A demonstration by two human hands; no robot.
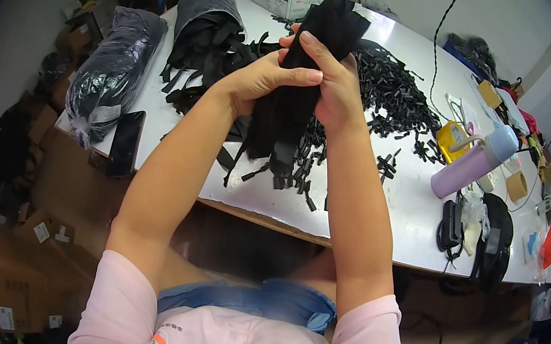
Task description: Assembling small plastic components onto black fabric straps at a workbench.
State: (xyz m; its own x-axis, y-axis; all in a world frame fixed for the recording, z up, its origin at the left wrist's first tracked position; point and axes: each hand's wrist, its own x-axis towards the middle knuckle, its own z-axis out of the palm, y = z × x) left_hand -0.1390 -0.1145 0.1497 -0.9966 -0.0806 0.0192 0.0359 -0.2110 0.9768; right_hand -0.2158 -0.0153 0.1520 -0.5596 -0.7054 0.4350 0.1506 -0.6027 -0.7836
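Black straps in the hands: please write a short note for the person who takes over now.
Left hand and right hand: both closed around one bundle of black straps, held upright above the white table.
More loose straps spill from a grey bag; small black plastic pieces lie in a heap behind.
Done: one bundle gathered. Left: the loose straps on the table.

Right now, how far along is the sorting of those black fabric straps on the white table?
Done: hard to judge; no finished stack is clearly set apart. In hand: both hands, left hand and right hand, grip one thick bundle of black fabric straps held upright above the white table. Left: a loose heap of straps spilling from a grey plastic bag, and scattered small black plastic pieces.
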